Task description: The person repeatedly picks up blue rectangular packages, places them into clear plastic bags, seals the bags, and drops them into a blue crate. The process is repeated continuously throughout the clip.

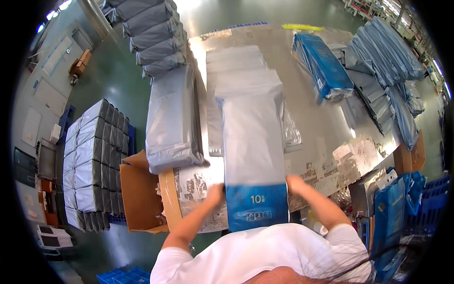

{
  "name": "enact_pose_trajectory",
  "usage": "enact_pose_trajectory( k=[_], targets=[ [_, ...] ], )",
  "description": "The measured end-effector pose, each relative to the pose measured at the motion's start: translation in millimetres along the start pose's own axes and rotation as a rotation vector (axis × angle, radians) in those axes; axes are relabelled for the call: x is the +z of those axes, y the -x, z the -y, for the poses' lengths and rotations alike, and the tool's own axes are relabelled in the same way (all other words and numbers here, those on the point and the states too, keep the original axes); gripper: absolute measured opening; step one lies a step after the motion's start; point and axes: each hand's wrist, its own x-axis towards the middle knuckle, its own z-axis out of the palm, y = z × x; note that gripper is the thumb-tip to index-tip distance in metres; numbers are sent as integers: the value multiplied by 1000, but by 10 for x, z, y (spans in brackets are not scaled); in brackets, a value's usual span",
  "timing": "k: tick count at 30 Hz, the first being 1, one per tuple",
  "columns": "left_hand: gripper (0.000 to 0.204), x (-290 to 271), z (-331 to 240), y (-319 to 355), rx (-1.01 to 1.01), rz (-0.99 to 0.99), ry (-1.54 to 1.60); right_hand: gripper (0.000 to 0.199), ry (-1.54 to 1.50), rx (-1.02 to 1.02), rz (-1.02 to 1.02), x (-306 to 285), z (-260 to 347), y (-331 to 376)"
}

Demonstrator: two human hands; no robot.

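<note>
A blue package (257,203) lies lengthwise in front of me, its near end by my body. A grey plastic bag (253,137) covers its far part, with the bag's edge across the blue. My left hand (216,194) is closed at the left side of that edge, a little blurred. On the right side, my right hand (295,184) pinches the bag's edge; its fingertips are partly hidden. Beneath the far end of the package lie flat grey bags (234,59).
Left of the package is a stack of grey-wrapped packs (171,118). Another blue package (322,66) lies at the far right, beside piled grey bags (383,52). An open cardboard box (139,194) stands by the table's left edge. Wrapped bundles (92,161) stand farther left.
</note>
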Motion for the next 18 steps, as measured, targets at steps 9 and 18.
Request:
enact_pose_trajectory(
  k=[9, 18],
  targets=[
    [21, 153, -25, 313, 189, 195, 102, 18, 84, -162, -54, -44, -306, 263],
    [27, 458, -82, 312, -276, 51, 684, 30, -215, 262, 18, 92, -516, 474]
  ],
)
